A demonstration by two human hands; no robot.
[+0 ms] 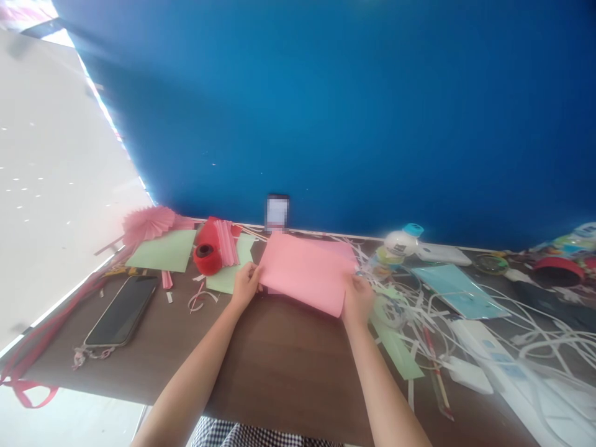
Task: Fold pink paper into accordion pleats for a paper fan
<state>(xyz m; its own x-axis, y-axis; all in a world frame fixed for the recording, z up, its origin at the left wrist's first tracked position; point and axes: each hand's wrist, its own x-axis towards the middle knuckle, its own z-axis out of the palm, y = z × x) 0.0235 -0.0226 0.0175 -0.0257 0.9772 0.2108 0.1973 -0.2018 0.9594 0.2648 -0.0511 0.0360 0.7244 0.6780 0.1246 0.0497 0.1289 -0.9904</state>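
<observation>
Pink sheet (302,270): paper, matt, smooth. Fan (151,222): pink paper, matt, ridged with fine pleats. Pale green sheet (165,250): paper, flat matt finish. Tabletop (270,357): brown, wood-look, smooth, soft sheen. Smartphone (123,310): dark screen, glassy, glossy. Turquoise packet (459,290): shiny, looks like plastic film. Bottle (398,244): plastic, smooth blue cap. Power strip (500,357): white plastic, smooth. Checked garment (242,433): woven-looking cloth. Wall (349,118): blue, smooth, faint sheen.

Worktop (274,366) count
Two hands (246,287); pink paper (305,273), one sheet or two, unclear; one flat phone (123,312), left edge; one pleated fan (149,225), back left corner; at least three green papers (164,252).
</observation>
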